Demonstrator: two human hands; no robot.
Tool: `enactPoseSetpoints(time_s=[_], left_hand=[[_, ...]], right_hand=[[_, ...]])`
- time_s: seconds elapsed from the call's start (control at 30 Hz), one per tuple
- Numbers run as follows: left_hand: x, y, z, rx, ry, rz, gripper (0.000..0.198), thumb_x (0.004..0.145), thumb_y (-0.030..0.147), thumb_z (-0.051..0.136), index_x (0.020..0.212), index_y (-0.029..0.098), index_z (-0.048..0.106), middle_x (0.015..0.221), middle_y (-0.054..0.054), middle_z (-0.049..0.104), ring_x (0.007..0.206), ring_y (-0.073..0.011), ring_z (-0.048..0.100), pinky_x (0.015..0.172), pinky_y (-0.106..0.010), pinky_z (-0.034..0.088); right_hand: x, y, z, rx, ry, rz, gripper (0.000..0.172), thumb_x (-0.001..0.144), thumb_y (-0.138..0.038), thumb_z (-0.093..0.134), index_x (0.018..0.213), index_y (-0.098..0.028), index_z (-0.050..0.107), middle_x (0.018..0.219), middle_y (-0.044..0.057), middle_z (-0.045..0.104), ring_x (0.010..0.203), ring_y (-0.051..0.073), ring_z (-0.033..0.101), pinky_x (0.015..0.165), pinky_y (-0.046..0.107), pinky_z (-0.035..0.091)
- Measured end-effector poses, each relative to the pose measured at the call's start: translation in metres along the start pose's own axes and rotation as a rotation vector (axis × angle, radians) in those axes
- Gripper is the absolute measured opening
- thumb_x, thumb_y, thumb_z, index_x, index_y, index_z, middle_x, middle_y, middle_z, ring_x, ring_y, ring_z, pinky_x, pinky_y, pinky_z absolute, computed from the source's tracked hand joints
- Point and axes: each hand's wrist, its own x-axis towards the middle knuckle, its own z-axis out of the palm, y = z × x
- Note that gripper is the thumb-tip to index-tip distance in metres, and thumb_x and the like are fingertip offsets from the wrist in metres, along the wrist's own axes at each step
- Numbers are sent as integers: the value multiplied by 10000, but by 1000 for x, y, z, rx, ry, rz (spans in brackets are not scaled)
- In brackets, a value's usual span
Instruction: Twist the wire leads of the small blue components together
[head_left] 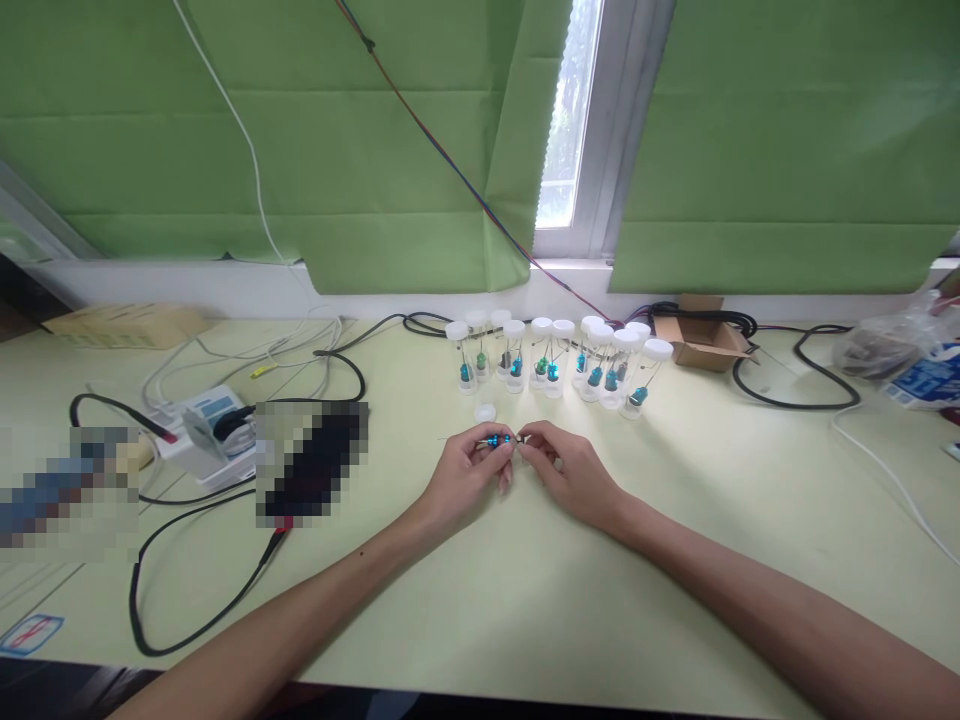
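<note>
Near the middle of the table, my left hand (474, 462) is closed in a pinch around a small shiny blue cylindrical part (495, 440). A thin pin or wire sticks out of its left side. My right hand (566, 465) has thumb and fingertips pressed together at the right end of this part, where a small dark and silver tip shows. The fingers hide most of it, so its kind is unclear. Just beyond my left hand lies a white cap (485, 412). Behind stand several clear vials (553, 370) with white caps, holding blue or green parts with thin wires.
An open cardboard box (701, 345) sits at the back right, near black cable loops. On the left are a white power strip (214, 435), tangled cables and a blurred dark device (315, 465). A plastic bag (889, 335) lies far right. Green blinds (375, 150) hang behind.
</note>
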Motion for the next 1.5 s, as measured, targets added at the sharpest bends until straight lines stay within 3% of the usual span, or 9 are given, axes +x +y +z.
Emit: enactPoseSetpoints(time_s=[0.2,0.5,0.9,1.0,1.1,1.2,1.5], left_hand=[[0,2,1,-6,4,-5,177,843,331,626,871,157,609,582,18,555,521,-102,485,589,-262,421],[0,-5,-2,28,-16,20,188,847,316,623,947,157,615,612,13,580,542,-107,517,603,-265,446],[0,-3,0,56,-48,28,194,833,324,641,918,151,629,605,5,591,534,-111,528,594,-267,458],[0,-3,0,45,-35,20,192,834,323,640,919,151,629,604,7,589,533,-110,524,591,-264,453],[1,-3,0,16,-9,19,194,833,324,641,924,153,631,601,10,584,535,-109,521,591,-263,449],[1,-2,-1,-20,17,15,204,820,332,655,915,153,632,594,14,576,532,-110,516,586,-263,447],[1,-5,-2,-5,3,18,209,825,332,650,937,157,632,597,15,580,527,-107,517,590,-264,449]], right_hand=[[0,1,0,9,3,-48,121,938,-214,496,1032,-190,569,837,24,645,725,138,585,675,252,454],[-1,4,1,-6,-4,-22,119,951,-235,476,944,-187,585,817,19,640,717,133,573,668,245,432],[1,4,0,-49,-66,59,393,1007,-327,329,642,-202,409,587,-31,459,550,114,418,595,256,344],[1,2,0,-33,-55,55,363,1005,-326,337,692,-198,470,625,-23,501,580,115,454,612,251,359],[0,0,-1,3,-41,50,212,987,-325,400,911,-200,555,686,-21,556,600,116,485,603,242,370],[-1,0,-1,35,-53,46,150,960,-299,463,1051,-203,532,681,-33,557,576,113,475,567,234,363],[-1,5,0,44,-72,5,92,953,-238,460,994,-197,531,709,-21,571,625,115,518,609,237,393]])
